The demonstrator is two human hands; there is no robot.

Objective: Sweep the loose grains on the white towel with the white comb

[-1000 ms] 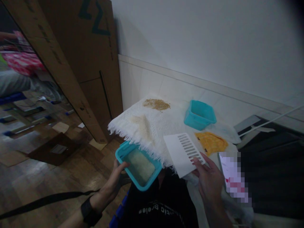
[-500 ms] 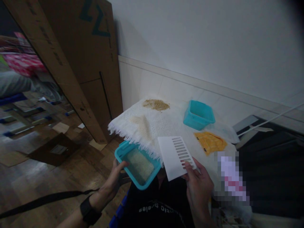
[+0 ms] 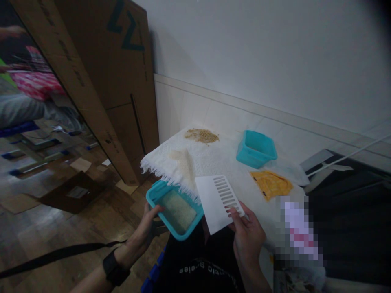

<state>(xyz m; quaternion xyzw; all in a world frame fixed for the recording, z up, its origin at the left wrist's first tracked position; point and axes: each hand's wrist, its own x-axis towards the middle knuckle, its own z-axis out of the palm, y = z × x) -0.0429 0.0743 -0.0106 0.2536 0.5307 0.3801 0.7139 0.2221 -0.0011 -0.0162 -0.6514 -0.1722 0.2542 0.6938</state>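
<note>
At the towel fringe (image 3: 167, 178), the left hand (image 3: 149, 223) grips a turquoise tub (image 3: 181, 237) mouth-up, likely keeping grain (image 3: 180, 209) inside. The right hand (image 3: 249, 232) pinches a slotted plate (image 3: 210, 202).

In dim light I viewed a pale wall (image 3: 259, 53) at upper right, a tall cardboard box (image 3: 119, 81) at upper left, and wood-patterned flooring (image 3: 110, 217) at lower left.
</note>
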